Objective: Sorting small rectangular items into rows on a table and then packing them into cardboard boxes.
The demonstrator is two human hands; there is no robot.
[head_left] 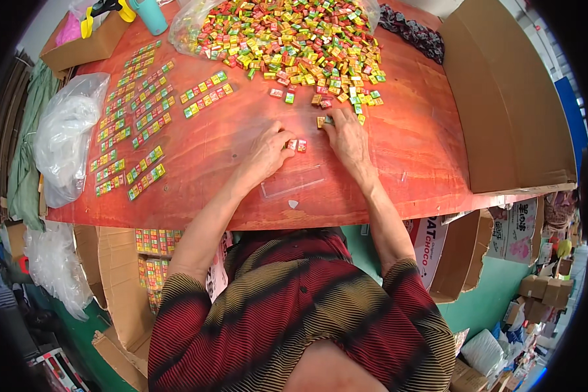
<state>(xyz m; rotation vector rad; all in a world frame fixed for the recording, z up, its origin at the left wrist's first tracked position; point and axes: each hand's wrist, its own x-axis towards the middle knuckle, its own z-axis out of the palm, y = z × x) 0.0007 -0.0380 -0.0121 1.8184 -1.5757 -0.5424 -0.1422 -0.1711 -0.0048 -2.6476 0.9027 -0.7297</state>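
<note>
- Plastic tray (294, 183) is lying on the bench (411, 163).
- Left grip (272, 149) is holding red mini cartons (302, 146) beyond it, probably light, stiff, crushable, wanting a side pinch.
- Right grip (346, 137) is pinching a green carton (329, 120) near the heap (294, 46).

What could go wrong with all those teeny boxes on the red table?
The clear plastic tray lies near the front edge of the red table, so a bump might knock it off. The big pile of tiny boxes is loose, so some could slide down toward the right hand. And the little red boxes at the left hand might slip away.
</note>
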